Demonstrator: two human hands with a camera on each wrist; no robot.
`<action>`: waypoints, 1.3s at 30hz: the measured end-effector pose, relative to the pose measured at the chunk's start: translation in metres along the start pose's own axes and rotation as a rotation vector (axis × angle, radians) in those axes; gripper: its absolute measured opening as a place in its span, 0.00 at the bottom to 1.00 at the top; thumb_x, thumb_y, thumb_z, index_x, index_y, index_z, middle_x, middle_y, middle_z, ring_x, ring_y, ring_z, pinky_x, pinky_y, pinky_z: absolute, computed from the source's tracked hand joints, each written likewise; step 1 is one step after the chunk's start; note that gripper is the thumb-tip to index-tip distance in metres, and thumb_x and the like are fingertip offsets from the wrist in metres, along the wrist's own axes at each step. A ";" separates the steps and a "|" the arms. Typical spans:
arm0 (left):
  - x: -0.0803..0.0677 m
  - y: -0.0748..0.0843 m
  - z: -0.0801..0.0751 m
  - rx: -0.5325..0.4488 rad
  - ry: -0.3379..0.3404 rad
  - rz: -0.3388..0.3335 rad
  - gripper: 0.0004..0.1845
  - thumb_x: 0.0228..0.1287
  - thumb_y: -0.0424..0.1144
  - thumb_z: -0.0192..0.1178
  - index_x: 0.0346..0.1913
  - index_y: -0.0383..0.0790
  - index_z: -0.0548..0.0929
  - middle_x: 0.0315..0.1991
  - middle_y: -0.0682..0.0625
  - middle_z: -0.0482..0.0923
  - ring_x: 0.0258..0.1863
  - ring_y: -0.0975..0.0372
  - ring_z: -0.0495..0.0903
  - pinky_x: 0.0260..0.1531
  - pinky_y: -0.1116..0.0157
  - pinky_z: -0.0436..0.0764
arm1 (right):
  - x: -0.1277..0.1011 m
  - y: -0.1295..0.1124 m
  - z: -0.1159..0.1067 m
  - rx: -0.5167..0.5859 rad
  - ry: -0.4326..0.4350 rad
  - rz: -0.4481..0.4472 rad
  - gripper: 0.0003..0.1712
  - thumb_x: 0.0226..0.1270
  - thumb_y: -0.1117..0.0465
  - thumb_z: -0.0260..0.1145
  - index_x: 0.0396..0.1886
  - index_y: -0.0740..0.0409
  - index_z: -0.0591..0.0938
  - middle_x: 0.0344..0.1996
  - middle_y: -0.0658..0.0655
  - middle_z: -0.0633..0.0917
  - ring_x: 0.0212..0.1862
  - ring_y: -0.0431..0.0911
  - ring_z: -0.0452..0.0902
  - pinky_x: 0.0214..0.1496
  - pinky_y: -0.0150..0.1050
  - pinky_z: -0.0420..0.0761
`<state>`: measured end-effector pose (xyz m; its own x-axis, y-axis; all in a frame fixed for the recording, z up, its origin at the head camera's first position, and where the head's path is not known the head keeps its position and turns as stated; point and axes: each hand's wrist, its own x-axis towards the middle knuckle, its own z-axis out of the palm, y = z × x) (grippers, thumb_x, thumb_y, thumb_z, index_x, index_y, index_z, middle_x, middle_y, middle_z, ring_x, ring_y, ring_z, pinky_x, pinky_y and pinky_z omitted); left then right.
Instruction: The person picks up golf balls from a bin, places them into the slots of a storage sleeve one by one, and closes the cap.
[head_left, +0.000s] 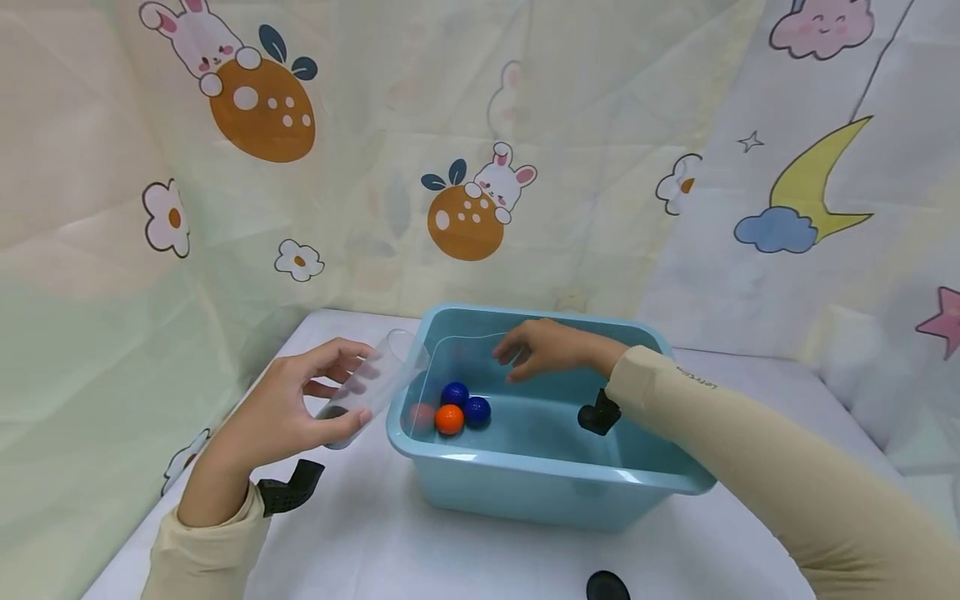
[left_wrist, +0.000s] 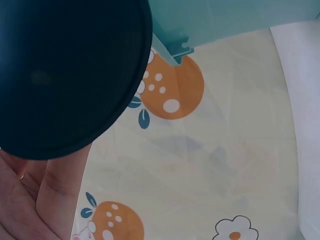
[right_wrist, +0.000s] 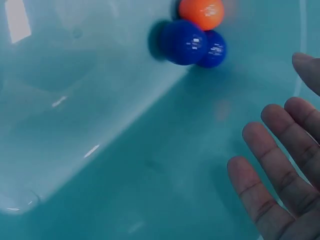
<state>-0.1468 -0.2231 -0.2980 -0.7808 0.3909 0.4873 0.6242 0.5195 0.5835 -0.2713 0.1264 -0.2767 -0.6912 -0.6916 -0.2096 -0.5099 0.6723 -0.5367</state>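
My left hand [head_left: 303,400] grips a clear plastic cylinder [head_left: 382,375] with a dark base, tilted so its open end leans toward the tub's left rim. In the left wrist view that round dark base [left_wrist: 70,75] fills the upper left. Over the inside of a light blue tub [head_left: 517,492] hovers my right hand [head_left: 551,348], fingers loosely bent and holding nothing. Down in the tub's left corner lie an orange ball [head_left: 449,419] and two dark blue balls [head_left: 477,412], touching one another. From the right wrist view, the right fingers [right_wrist: 265,150] are apart from the balls.
The tub stands on a white-covered table [head_left: 345,533]. A black disc [head_left: 607,586] lies near the front edge. Behind rises a cloth backdrop [head_left: 360,183] printed with rabbits, flowers and a moon.
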 end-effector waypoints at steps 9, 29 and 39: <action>0.001 -0.002 0.002 0.017 -0.021 -0.026 0.27 0.59 0.36 0.78 0.62 0.44 0.84 0.47 0.58 0.89 0.44 0.65 0.87 0.43 0.62 0.90 | 0.034 0.003 0.023 -0.120 -0.046 0.091 0.27 0.68 0.65 0.78 0.64 0.66 0.84 0.58 0.61 0.88 0.60 0.53 0.85 0.62 0.43 0.87; 0.002 -0.004 0.006 0.003 -0.021 -0.018 0.26 0.58 0.37 0.79 0.60 0.45 0.85 0.45 0.60 0.89 0.44 0.66 0.88 0.42 0.62 0.90 | 0.061 0.003 0.066 -0.287 -0.057 0.167 0.23 0.63 0.61 0.83 0.56 0.63 0.89 0.44 0.57 0.91 0.43 0.49 0.84 0.58 0.47 0.89; 0.002 -0.003 0.007 -0.012 -0.030 -0.020 0.26 0.58 0.38 0.79 0.60 0.47 0.85 0.46 0.59 0.90 0.45 0.66 0.88 0.43 0.62 0.90 | 0.066 0.007 0.073 -0.256 -0.064 0.168 0.20 0.65 0.60 0.83 0.54 0.62 0.90 0.44 0.57 0.91 0.41 0.47 0.86 0.56 0.46 0.90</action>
<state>-0.1500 -0.2191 -0.3033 -0.7936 0.4029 0.4558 0.6084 0.5184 0.6010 -0.2828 0.0664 -0.3540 -0.7476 -0.5745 -0.3332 -0.5087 0.8179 -0.2687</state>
